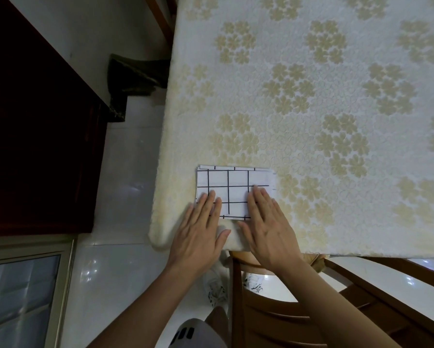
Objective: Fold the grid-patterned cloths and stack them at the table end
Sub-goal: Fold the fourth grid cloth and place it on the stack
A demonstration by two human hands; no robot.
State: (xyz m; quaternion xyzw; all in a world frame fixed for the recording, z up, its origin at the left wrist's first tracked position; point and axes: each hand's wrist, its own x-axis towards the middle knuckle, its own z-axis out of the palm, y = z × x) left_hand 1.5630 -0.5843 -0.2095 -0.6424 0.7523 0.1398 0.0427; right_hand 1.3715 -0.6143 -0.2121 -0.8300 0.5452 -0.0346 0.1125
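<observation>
Folded cloths at table corner, near both edges; left hand, right hand pressing flat, fingers straight, together

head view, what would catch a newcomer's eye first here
The folded white cloth with black grid lines stands out, lying by the near left corner of the cream tablecloth with beige flower clusters. Both hands press flat on it with straight fingers: the left hand on its left part, the right hand on its right. A brown wooden chair stands at the near edge.
</observation>
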